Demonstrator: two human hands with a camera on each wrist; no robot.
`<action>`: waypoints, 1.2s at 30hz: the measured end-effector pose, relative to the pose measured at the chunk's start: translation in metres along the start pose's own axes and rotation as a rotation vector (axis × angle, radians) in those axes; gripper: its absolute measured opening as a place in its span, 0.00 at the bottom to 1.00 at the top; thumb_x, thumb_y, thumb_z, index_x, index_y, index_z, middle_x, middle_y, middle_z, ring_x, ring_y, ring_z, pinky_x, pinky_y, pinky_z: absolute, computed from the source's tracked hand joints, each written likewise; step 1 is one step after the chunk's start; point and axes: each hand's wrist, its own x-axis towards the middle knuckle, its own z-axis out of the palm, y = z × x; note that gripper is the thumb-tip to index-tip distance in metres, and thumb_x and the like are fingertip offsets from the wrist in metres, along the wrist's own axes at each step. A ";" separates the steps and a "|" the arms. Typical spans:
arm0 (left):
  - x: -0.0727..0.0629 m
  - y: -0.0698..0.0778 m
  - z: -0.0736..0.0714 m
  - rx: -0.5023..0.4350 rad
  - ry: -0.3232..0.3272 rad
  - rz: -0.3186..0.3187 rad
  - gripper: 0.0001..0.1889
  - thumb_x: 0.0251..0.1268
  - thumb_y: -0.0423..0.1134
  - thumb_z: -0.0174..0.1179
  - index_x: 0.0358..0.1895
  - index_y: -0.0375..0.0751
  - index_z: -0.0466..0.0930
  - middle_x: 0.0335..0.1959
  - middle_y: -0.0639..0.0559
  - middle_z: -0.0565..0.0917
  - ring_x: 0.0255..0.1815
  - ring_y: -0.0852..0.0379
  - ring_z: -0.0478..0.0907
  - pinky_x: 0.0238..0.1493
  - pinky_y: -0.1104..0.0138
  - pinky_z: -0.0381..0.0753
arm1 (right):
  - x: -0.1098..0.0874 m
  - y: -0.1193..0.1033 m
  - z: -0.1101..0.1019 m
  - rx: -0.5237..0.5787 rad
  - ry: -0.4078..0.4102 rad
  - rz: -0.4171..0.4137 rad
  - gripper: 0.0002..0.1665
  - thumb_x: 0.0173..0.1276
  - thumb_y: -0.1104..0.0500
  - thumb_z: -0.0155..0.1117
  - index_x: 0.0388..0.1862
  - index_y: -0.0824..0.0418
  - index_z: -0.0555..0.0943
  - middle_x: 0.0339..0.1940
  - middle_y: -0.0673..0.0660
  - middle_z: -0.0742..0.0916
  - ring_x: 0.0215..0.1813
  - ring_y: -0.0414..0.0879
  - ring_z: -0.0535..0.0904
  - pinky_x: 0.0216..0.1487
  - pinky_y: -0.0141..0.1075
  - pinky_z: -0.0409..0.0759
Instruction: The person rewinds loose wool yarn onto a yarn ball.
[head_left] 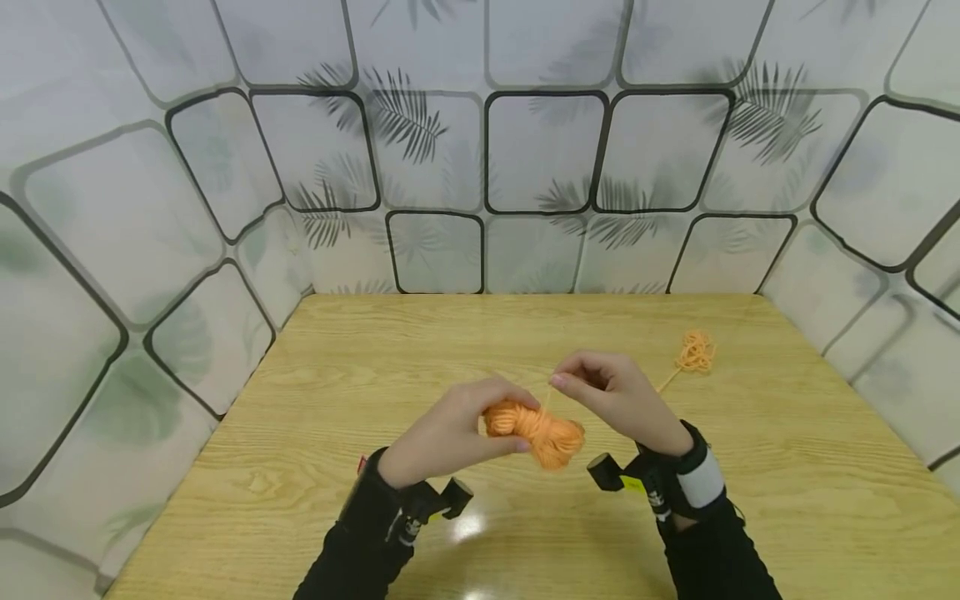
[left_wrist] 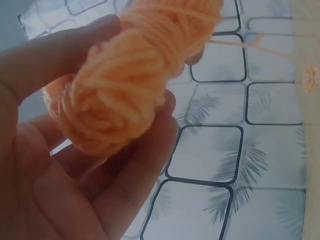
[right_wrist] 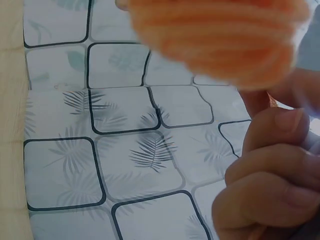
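Orange yarn bundle (head_left: 556, 440), thickly wound with a narrow waist and two bulging ends, is sitting between the two hands, apparently held up off the pale wood-grain counter (head_left: 360, 350). Its long axis is running roughly from left to right across the person's front, with the right-hand end dipping a little toward the body. The left hand (head_left: 459, 423) is the nearer one, directly touching: it is curling around the left end, thumb on the near side and fingers on the far side, so the waist and the right bulge are standing free of its grip. The right hand (head_left: 611, 400) is keeping off the bundle, just beyond it and to the right; its thumb and forefinger are closing on a thin orange strand (head_left: 546, 402), while the other fingers are bending in. That strand is spanning the short gap, slanting from the pinch down to the waist and lying across the long axis rather than along it, which seems the relation that matters most. Behind the right hand, a loose orange yarn tangle (head_left: 696, 352) is lying on the counter, with a thin length leading toward that hand.
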 end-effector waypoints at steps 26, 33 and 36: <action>-0.002 0.003 0.000 -0.362 0.351 0.093 0.19 0.55 0.31 0.64 0.51 0.33 0.74 0.45 0.40 0.78 0.37 0.58 0.75 0.34 0.67 0.79 | 0.006 0.011 0.029 0.049 -0.158 -0.102 0.09 0.67 0.72 0.52 0.44 0.72 0.76 0.33 0.58 0.81 0.36 0.34 0.74 0.36 0.32 0.77; 0.000 -0.001 0.002 -0.267 0.502 0.169 0.19 0.55 0.36 0.64 0.50 0.33 0.74 0.45 0.40 0.78 0.37 0.58 0.76 0.33 0.67 0.78 | 0.006 0.007 0.042 0.211 -0.194 0.003 0.14 0.70 0.68 0.50 0.54 0.70 0.68 0.40 0.61 0.77 0.36 0.40 0.73 0.37 0.35 0.75; 0.001 -0.003 0.003 -0.210 0.562 0.172 0.18 0.54 0.31 0.65 0.49 0.33 0.75 0.44 0.41 0.78 0.36 0.58 0.76 0.32 0.68 0.77 | 0.008 0.005 0.047 0.290 -0.210 0.001 0.14 0.71 0.69 0.48 0.55 0.69 0.68 0.39 0.63 0.77 0.29 0.43 0.72 0.31 0.35 0.74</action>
